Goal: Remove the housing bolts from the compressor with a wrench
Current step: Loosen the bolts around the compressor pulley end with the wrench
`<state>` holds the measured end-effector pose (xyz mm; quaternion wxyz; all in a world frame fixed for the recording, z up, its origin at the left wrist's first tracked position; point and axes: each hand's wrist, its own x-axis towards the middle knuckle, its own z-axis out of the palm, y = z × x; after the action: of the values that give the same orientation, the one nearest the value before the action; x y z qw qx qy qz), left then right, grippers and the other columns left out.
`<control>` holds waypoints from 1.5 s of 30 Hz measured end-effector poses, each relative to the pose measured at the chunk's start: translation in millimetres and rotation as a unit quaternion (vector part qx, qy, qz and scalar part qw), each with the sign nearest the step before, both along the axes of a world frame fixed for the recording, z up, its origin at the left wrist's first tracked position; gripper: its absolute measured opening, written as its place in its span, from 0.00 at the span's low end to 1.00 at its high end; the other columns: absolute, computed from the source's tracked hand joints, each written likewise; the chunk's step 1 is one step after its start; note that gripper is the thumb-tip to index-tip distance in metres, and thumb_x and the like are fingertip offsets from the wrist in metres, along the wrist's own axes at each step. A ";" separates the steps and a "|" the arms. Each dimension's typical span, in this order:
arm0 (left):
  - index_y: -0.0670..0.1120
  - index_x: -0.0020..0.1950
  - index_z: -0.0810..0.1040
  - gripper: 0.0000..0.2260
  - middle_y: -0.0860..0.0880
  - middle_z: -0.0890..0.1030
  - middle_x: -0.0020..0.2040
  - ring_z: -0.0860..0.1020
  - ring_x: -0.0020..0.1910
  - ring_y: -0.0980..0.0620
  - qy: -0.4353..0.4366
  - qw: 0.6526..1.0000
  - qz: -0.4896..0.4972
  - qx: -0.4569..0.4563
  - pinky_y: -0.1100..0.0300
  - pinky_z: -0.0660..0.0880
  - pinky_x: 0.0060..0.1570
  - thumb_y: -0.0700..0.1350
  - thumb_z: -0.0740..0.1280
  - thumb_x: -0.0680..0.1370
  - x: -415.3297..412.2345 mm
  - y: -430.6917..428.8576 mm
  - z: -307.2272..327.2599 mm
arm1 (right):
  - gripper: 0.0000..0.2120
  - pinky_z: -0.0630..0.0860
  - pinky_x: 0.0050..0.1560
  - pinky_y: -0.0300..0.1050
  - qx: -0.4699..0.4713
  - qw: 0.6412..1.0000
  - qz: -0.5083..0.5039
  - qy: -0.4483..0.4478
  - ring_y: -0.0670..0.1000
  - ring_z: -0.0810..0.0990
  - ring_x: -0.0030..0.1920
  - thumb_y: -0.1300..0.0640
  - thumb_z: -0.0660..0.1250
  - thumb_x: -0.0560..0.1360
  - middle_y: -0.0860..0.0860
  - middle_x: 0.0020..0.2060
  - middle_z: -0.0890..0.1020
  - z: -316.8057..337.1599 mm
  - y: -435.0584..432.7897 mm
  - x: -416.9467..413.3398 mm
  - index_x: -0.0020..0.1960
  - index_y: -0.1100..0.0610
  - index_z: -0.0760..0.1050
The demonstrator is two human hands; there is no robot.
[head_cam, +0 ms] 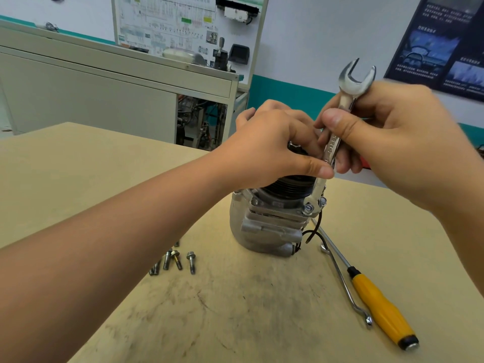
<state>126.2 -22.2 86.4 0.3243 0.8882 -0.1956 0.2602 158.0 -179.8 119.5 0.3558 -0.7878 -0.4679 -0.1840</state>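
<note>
Compressor (264, 226) top clasped in left hand (272, 145) grip; right hand (387, 132) grip clenches wrench (332, 146) seated on bolt (308, 207).

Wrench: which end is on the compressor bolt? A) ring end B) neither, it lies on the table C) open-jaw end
A: the ring end of the wrench sits over a bolt on the compressor, while the open end points up above the right hand gripping it.

Hidden under left hand (269, 148): compressor (262, 231) top. Partly covered by right hand (398, 134): wrench (332, 149) shaft. Cut off at upper right: poster (445, 43). Unreadably small, upper middle: chart (170, 22) print.
</note>
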 end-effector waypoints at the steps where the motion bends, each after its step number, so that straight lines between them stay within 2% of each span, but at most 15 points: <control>1: 0.65 0.34 0.75 0.07 0.68 0.74 0.43 0.65 0.59 0.58 0.002 1.000 0.000 0.000 0.43 0.59 0.68 0.64 0.67 0.60 -0.2 -0.2 0.0 | 0.07 0.74 0.27 0.34 0.002 1.000 -0.003 -0.003 0.47 0.79 0.26 0.57 0.62 0.78 0.51 0.34 0.81 -0.5 -0.1 0.3 0.42 0.52 0.76; 4: 0.66 0.34 0.74 0.07 0.69 0.74 0.43 0.64 0.59 0.58 0.001 1.000 0.005 0.008 0.43 0.58 0.68 0.59 0.73 0.65 0.5 -0.7 -0.5 | 0.08 0.75 0.27 0.37 0.017 1.000 -0.013 -0.008 0.48 0.79 0.26 0.57 0.63 0.78 0.50 0.34 0.81 -4.1 -0.1 1.2 0.42 0.51 0.76; 9: 0.66 0.34 0.74 0.09 0.69 0.73 0.43 0.64 0.59 0.57 -0.002 1.000 0.010 0.011 0.43 0.59 0.67 0.57 0.74 0.67 1.7 0.0 -4.1 | 0.06 0.78 0.29 0.38 0.008 1.000 -0.017 -0.007 0.48 0.80 0.27 0.54 0.62 0.76 0.50 0.33 0.81 -5.3 -0.9 -2.1 0.43 0.52 0.76; 14: 0.63 0.33 0.76 0.09 0.68 0.75 0.42 0.65 0.58 0.58 -0.021 1.000 0.018 -0.011 0.42 0.61 0.66 0.55 0.75 0.68 1.6 0.4 -10.8 | 0.04 0.78 0.28 0.38 0.024 0.997 0.039 0.055 0.52 0.82 0.27 0.59 0.65 0.76 0.53 0.36 0.83 -1.6 -0.9 -6.8 0.43 0.54 0.76; 17: 0.60 0.32 0.76 0.10 0.66 0.76 0.42 0.66 0.57 0.58 -0.029 0.999 0.021 -0.027 0.42 0.61 0.66 0.54 0.75 0.69 0.3 -0.5 -14.6 | 0.04 0.79 0.30 0.39 0.040 0.992 0.071 0.098 0.52 0.82 0.28 0.54 0.64 0.70 0.53 0.36 0.83 -1.8 -1.2 -9.3 0.42 0.53 0.76; 20: 0.59 0.30 0.73 0.13 0.67 0.76 0.42 0.65 0.57 0.59 -0.018 0.999 0.024 -0.024 0.42 0.60 0.67 0.54 0.75 0.68 -1.0 -0.3 -13.2 | 0.06 0.79 0.32 0.38 0.027 0.989 0.090 0.116 0.51 0.82 0.29 0.52 0.62 0.71 0.53 0.36 0.83 -2.1 -3.0 -10.2 0.42 0.52 0.76; 24: 0.63 0.35 0.76 0.09 0.70 0.73 0.45 0.63 0.62 0.58 0.024 1.000 0.003 0.013 0.43 0.57 0.69 0.55 0.76 0.67 -2.4 1.7 -4.5 | 0.07 0.77 0.33 0.35 0.008 0.990 0.097 0.103 0.50 0.82 0.31 0.48 0.63 0.74 0.51 0.35 0.82 -4.0 -5.8 -12.2 0.41 0.49 0.76; 28: 0.62 0.39 0.78 0.06 0.71 0.72 0.46 0.62 0.64 0.58 0.037 0.998 -0.024 0.046 0.42 0.54 0.70 0.56 0.74 0.67 -0.6 -0.5 0.3 | 0.08 0.76 0.33 0.34 0.013 0.993 0.085 0.082 0.45 0.80 0.30 0.48 0.66 0.68 0.48 0.34 0.83 -6.9 -10.7 -16.7 0.41 0.52 0.75; 29: 0.60 0.41 0.81 0.05 0.71 0.72 0.47 0.62 0.64 0.58 0.035 0.998 -0.022 0.052 0.42 0.53 0.70 0.56 0.74 0.67 0.4 -1.5 0.7 | 0.06 0.76 0.33 0.34 0.013 0.994 0.081 0.071 0.45 0.80 0.30 0.49 0.67 0.70 0.49 0.35 0.83 -8.5 -13.1 -17.0 0.41 0.52 0.75; 32: 0.54 0.46 0.84 0.12 0.67 0.73 0.52 0.60 0.64 0.58 0.033 0.997 -0.016 0.070 0.43 0.49 0.70 0.58 0.74 0.67 4.4 -5.3 1.0 | 0.04 0.77 0.34 0.34 0.020 0.996 0.070 0.041 0.46 0.81 0.33 0.51 0.67 0.73 0.50 0.38 0.82 -14.4 -22.4 -15.5 0.44 0.51 0.77; 36: 0.48 0.45 0.84 0.17 0.62 0.76 0.55 0.62 0.63 0.57 0.027 0.994 -0.015 0.104 0.43 0.47 0.70 0.59 0.73 0.66 6.2 -13.5 5.7 | 0.13 0.78 0.36 0.35 0.023 0.998 0.051 0.018 0.47 0.82 0.36 0.36 0.63 0.72 0.45 0.40 0.82 -19.6 -32.7 -14.4 0.47 0.42 0.78; 39: 0.50 0.39 0.79 0.14 0.59 0.77 0.52 0.62 0.62 0.57 0.026 0.992 -0.008 0.126 0.43 0.47 0.70 0.60 0.73 0.66 8.1 -21.0 9.0 | 0.15 0.79 0.36 0.36 0.019 0.999 0.034 0.022 0.47 0.82 0.37 0.31 0.59 0.71 0.44 0.42 0.83 -20.8 -39.5 -10.9 0.50 0.36 0.78; 43: 0.55 0.33 0.71 0.14 0.59 0.75 0.46 0.63 0.61 0.57 0.028 0.989 -0.003 0.142 0.44 0.46 0.70 0.60 0.73 0.67 8.9 -26.7 12.4 | 0.12 0.79 0.33 0.40 0.023 0.999 0.020 0.028 0.48 0.82 0.34 0.37 0.63 0.72 0.47 0.40 0.83 -20.2 -43.7 -4.8 0.50 0.40 0.78; 45: 0.55 0.33 0.71 0.14 0.58 0.76 0.48 0.63 0.61 0.56 0.030 0.989 0.001 0.146 0.43 0.46 0.70 0.60 0.72 0.68 9.5 -26.0 13.9 | 0.05 0.79 0.30 0.40 0.066 0.996 0.039 0.056 0.49 0.82 0.30 0.46 0.65 0.74 0.49 0.40 0.84 -19.8 -42.0 -1.5 0.47 0.45 0.77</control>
<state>135.7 -48.2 100.3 0.1971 0.9333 -0.2212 0.2027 156.5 -221.8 99.7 0.4393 -0.7529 -0.4647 -0.1558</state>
